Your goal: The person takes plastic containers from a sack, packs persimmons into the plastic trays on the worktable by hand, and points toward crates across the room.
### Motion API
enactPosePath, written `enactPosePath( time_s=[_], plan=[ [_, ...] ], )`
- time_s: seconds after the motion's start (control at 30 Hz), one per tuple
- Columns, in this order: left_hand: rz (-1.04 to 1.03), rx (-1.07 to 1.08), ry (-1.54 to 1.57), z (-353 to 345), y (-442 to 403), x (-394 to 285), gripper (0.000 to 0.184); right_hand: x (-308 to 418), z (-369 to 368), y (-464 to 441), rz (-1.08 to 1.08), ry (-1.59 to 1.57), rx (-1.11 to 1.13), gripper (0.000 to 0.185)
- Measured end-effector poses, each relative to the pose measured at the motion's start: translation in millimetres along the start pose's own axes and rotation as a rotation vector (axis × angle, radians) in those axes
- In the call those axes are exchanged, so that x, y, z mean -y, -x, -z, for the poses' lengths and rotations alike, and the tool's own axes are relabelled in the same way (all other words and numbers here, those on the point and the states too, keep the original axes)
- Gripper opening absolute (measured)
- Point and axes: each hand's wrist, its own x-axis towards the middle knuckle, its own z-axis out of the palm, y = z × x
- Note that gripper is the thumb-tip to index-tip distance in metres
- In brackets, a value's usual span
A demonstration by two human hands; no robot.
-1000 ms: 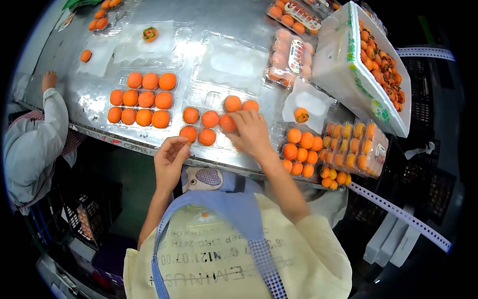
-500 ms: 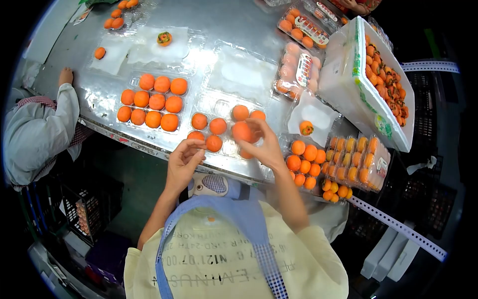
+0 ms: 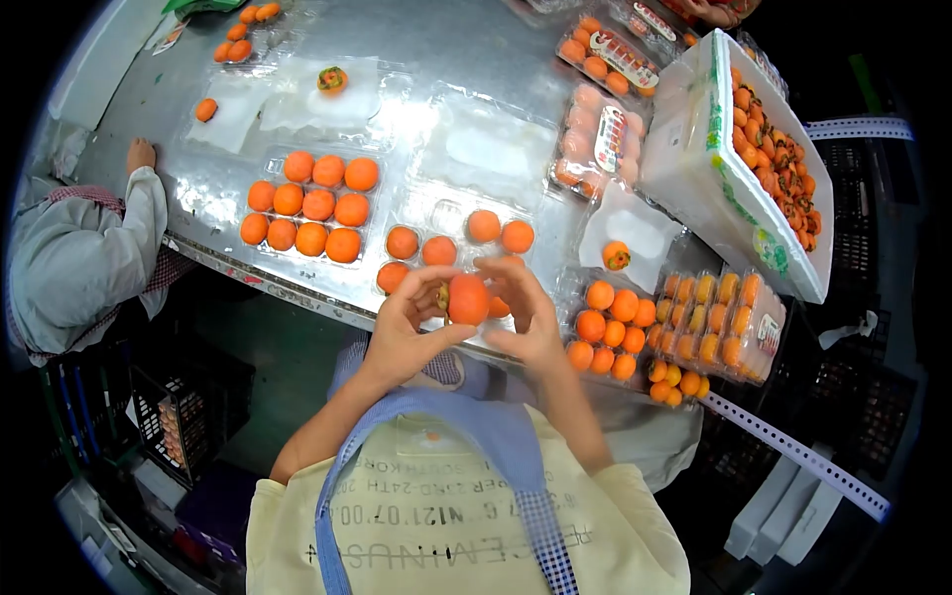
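Observation:
My left hand [image 3: 412, 322] is closed on an orange persimmon [image 3: 469, 300], gripping it by its leafy stem side, above the table's front edge. To its right, my right hand [image 3: 529, 315] is slightly blurred, its thumb and fingers apart and curved around the fruit without clearly gripping it. Just beyond both hands lies a clear plastic tray [image 3: 451, 216], partly filled, with persimmons such as this one [image 3: 402, 242] in its cups. My hands hide part of its near row. A full tray of persimmons [image 3: 318, 205] stands to the left.
At right, a white foam box [image 3: 684, 149] holds many persimmons, with packed clear boxes [image 3: 607, 139] beside it. A single persimmon [image 3: 616, 256] rests on white padding. Stacked packs [image 3: 719, 322] stand at the near right. Another person's sleeve [image 3: 149, 213] is at the left table edge.
The persimmon has passed from my right hand to my left, moving toward my body. My left hand has moved right and closed on it; the right hand has opened.

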Motion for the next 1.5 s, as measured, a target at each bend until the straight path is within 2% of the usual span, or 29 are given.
enactPosePath(
  time_s=[0.17,0.37,0.47,0.57,0.63,0.67,0.73,0.77,0.8,0.83,0.9,1.0,1.1,1.3,1.43,1.5],
  plan=[
    [-0.237,-0.065,-0.391,-0.6,1.7,-5.2,0.053,-5.6,1.6,0.0,-0.118,-0.199,0.053,0.056],
    [-0.399,-0.061,-0.616,0.1,-2.1,-9.9,0.053,-0.4,-5.6,-2.4,-0.201,-0.255,0.110,0.054],
    [-0.393,-0.029,-0.616,1.8,-2.6,-4.2,0.058,-2.6,-3.2,-3.2,-0.232,-0.264,0.123,0.054],
    [-0.202,0.011,-0.562,5.8,-1.8,-6.7,0.063,-6.5,0.2,-1.5,-0.246,-0.285,0.080,0.054],
    [-0.160,-0.008,-0.496,10.3,-0.6,-6.7,0.068,-14.6,8.9,1.5,-0.267,-0.352,0.042,0.054],
    [-0.137,-0.020,-0.464,13.5,0.3,-6.8,0.070,-15.5,18.6,1.5,-0.196,-0.329,-0.019,0.054],
    [-0.068,-0.063,-0.416,22.9,2.8,-4.8,0.059,-7.9,56.7,-1.6,-0.061,-0.170,-0.162,0.053],
    [-0.018,-0.094,-0.385,29.0,4.9,-0.6,0.055,-2.6,83.8,0.5,-0.023,-0.083,-0.309,0.054],
    [0.032,-0.124,-0.353,34.4,6.9,3.4,0.051,18.3,99.3,-1.8,0.059,-0.036,-0.557,0.057],
    [0.006,-0.142,-0.366,38.4,8.3,6.2,0.041,48.3,124.4,-5.0,0.157,0.029,-0.571,0.057],
    [0.034,-0.235,-0.343,46.7,14.6,14.8,0.038,81.7,170.8,-0.6,0.346,-0.050,-0.802,0.045],
    [0.085,-0.254,-0.261,54.1,15.3,27.0,0.033,128.8,240.7,12.2,0.472,-0.044,-1.006,0.042],
    [0.112,-0.221,-0.250,53.4,14.4,27.9,0.029,166.3,288.5,15.8,0.507,-0.002,-1.131,0.038],
    [0.077,-0.183,-0.255,45.6,7.3,22.0,0.024,201.6,397.0,24.7,0.530,0.227,-1.395,0.044],
    [0.074,-0.177,-0.241,44.2,6.0,24.2,0.024,204.7,461.2,42.3,0.453,0.346,-1.596,0.038],
    [0.084,-0.169,-0.236,45.6,6.3,26.1,0.024,204.3,479.0,52.3,0.342,0.381,-1.627,0.038]
  ],
)
